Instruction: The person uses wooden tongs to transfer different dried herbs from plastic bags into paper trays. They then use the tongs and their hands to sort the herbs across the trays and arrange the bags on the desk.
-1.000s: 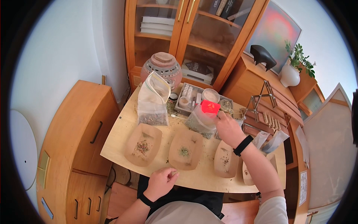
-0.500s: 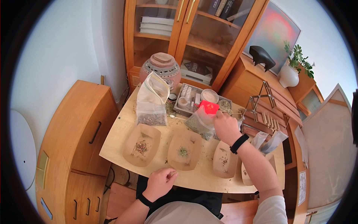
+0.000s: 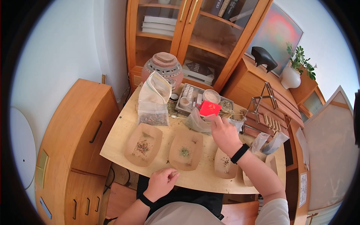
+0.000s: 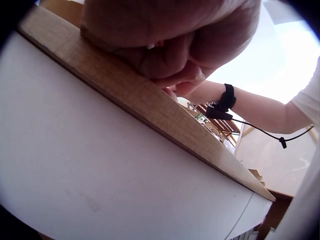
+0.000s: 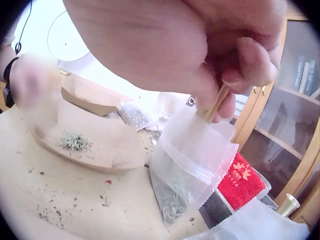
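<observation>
My right hand (image 3: 226, 135) pinches a thin gold-coloured stick (image 5: 218, 104) between thumb and fingers. Its lower end goes into the mouth of a clear zip bag (image 5: 185, 145), where it is hidden. Dried green herb (image 5: 175, 204) lies at the bottom of that bag, which stands on the table. By the table's front edge, my left hand (image 3: 162, 184) rests with its fingers loosely curled. Beyond it are brown paper trays: one (image 3: 131, 155) with mixed reddish bits, one (image 3: 176, 159) with a green herb heap, and another (image 3: 221, 171) with brownish pieces.
A bigger bag of dried flowers (image 3: 153, 117) stands at the left, before a pink jar (image 3: 165, 69). Behind the herb bag, a red packet (image 3: 210, 108) leans by a grey tray (image 3: 183, 111) of small containers. A wooden rack (image 3: 268, 112) and further bags (image 3: 275, 144) occupy the right.
My right hand has shifted slightly toward me and left, and the herb bag's top has sunk and folded lower, showing more of the red packet. The left hand stays put.
</observation>
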`<state>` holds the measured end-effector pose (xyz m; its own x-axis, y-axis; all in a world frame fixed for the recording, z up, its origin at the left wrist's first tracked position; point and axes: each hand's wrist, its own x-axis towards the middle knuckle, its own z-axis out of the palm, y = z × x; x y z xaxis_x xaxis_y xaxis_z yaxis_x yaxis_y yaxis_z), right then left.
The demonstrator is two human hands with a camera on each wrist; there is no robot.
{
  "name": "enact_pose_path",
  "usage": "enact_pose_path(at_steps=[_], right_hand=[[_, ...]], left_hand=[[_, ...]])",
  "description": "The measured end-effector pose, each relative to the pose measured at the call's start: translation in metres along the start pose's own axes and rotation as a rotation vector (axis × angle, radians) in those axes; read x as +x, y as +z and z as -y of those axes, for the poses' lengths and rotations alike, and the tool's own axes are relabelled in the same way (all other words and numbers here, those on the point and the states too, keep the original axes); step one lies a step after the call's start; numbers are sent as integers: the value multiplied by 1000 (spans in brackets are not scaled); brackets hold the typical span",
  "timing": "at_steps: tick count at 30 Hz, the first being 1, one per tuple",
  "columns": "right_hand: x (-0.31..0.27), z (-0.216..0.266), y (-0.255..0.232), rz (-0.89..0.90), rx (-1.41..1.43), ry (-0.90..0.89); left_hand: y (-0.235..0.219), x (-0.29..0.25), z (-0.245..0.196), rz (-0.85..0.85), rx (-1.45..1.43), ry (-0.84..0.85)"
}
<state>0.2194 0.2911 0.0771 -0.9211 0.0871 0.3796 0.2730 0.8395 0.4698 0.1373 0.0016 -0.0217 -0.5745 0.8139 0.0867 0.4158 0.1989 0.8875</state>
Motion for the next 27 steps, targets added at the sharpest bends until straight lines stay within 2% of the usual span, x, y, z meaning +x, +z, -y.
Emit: enact_pose_path(at_steps=[3, 10, 12, 14, 15, 18, 21, 24, 25, 27], right_hand=[[1, -1, -3, 70, -7, 80], [1, -1, -7, 53, 40, 63], [-4, 9, -18, 109, 88, 131], [-7, 13, -28, 102, 67, 132], [-10, 16, -31, 103, 51, 127], [-15, 20, -32, 61, 42, 116], [-18, 20, -35, 38, 44, 118], [-21, 22, -37, 39, 34, 132], [-22, 22, -37, 38, 33, 134], [-25, 22, -38, 27, 13, 145]], left_hand=[[0, 0, 0, -6, 3, 10], [2, -4, -1, -10, -19, 10], [1, -2, -11, -10, -34, 19], [-4, -1, -44, -138, 33, 353], [-14, 8, -64, -168, 121, 424], [-26, 59, -95, -202, 204, 473], [-21, 123, -89, -175, 335, 647], [-3, 162, -70, -187, 483, 695], [2, 167, -66, -186, 484, 698], [9, 172, -63, -119, 525, 494]])
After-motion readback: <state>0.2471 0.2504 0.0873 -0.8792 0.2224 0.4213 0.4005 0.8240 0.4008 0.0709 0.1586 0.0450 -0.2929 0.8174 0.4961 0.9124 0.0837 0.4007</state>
